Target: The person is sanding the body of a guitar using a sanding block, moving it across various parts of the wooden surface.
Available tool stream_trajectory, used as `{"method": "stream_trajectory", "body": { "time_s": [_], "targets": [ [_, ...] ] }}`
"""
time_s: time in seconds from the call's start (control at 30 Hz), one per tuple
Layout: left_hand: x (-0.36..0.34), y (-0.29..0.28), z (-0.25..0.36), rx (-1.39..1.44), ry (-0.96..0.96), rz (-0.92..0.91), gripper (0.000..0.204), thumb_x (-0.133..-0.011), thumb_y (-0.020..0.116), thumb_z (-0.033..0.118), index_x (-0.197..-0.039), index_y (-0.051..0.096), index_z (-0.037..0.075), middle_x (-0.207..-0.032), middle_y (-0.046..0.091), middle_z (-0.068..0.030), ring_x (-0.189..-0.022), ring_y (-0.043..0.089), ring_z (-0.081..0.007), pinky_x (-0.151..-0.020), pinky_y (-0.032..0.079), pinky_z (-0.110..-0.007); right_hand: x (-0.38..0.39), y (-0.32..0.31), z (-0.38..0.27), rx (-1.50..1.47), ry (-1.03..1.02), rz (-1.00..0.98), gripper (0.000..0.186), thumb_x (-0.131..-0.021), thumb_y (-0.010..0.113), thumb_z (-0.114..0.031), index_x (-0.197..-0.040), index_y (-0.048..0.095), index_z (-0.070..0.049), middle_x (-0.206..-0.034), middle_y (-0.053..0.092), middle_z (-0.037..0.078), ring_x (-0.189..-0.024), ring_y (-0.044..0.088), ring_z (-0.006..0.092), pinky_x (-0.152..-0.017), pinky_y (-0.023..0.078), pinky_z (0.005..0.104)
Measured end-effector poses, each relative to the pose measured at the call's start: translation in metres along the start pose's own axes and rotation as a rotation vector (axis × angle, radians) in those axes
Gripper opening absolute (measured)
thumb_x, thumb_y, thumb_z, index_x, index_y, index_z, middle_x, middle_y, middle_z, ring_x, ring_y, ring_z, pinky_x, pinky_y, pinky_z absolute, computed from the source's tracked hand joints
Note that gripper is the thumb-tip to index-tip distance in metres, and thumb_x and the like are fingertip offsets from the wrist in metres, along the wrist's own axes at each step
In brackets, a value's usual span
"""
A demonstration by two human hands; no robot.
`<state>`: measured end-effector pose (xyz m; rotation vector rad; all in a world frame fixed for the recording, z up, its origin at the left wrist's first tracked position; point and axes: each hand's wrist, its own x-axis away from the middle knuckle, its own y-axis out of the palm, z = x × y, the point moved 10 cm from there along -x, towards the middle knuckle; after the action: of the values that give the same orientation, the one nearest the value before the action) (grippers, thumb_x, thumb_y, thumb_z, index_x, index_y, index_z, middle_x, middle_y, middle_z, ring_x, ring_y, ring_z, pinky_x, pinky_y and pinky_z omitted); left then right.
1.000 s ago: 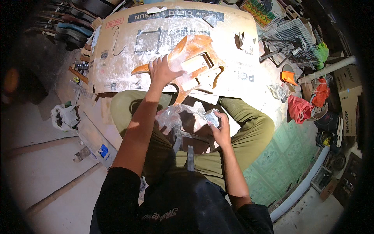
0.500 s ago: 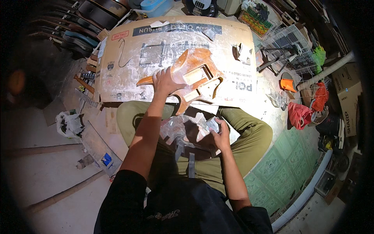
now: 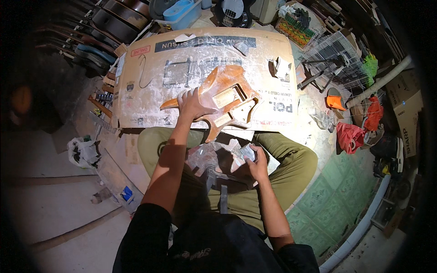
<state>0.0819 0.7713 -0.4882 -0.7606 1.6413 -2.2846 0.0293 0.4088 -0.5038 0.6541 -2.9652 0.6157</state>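
Dusty brown printed cardboard sheet [image 3: 159,102] under an orange-brown wooden electric-guitar body [image 3: 226,78], whose lower horn juts past the near edge.
The left hand [image 3: 191,104], at the end of a long forward reach, lies palm-down on the wood, fingers spread; the right hand [image 3: 259,165], elbow bent, apart from the guitar, pinches a small pale-grey rectangular block [image 3: 247,152] between thumb and fingers.

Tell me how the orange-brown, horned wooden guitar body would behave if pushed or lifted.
The orange-brown, horned wooden guitar body would probably stay stiff, since it looks like carved wood. Resting broadside mostly on the dusty brown cardboard sheet, it would likely slide rather than roll. Its cut-out cavities may make it somewhat lighter than its outline suggests.
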Motion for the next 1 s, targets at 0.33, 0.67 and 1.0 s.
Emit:
{"method": "stream_trajectory", "body": {
  "time_s": [0.33, 0.67, 1.0],
  "targets": [
    [-0.025, 0.004, -0.029, 0.315, -0.154, 0.074, 0.065, -0.084, 0.068, 0.057, -0.128, 0.064, 0.009, -0.125, 0.065, -0.0195, -0.122, 0.057, -0.0377, -0.104, 0.037, -0.055, 0.000, -0.006, -0.012, 0.098, -0.007, 0.005, 0.049, -0.077, 0.080, -0.002, -0.121, 0.058, -0.003, -0.118, 0.063, 0.016, -0.114, 0.058, 0.0354, -0.099, 0.045, 0.0407],
    [0.006, -0.002, 0.000, 0.021, -0.029, 0.064, 0.117, -0.058, 0.082, 0.068, -0.150, 0.041, 0.009, -0.143, 0.050, -0.0213, -0.141, 0.038, -0.0378, -0.118, 0.014, -0.056, 0.000, -0.003, -0.011, 0.086, 0.016, -0.006, 0.050, -0.078, 0.079, -0.005, -0.124, 0.060, -0.004, -0.119, 0.063, 0.017, -0.115, 0.057, 0.0357, -0.100, 0.044, 0.0408],
    [-0.019, 0.012, -0.033, 0.271, -0.108, 0.061, 0.071, -0.082, 0.070, 0.055, -0.141, 0.056, 0.018, -0.136, 0.059, -0.0181, -0.132, 0.049, -0.0355, -0.108, 0.031, -0.054, -0.002, -0.004, -0.002, 0.014, 0.026, 0.024, 0.048, -0.078, 0.078, -0.004, -0.122, 0.059, -0.002, -0.120, 0.063, 0.018, -0.115, 0.058, 0.0356, -0.100, 0.045, 0.0403]
  ]
}}
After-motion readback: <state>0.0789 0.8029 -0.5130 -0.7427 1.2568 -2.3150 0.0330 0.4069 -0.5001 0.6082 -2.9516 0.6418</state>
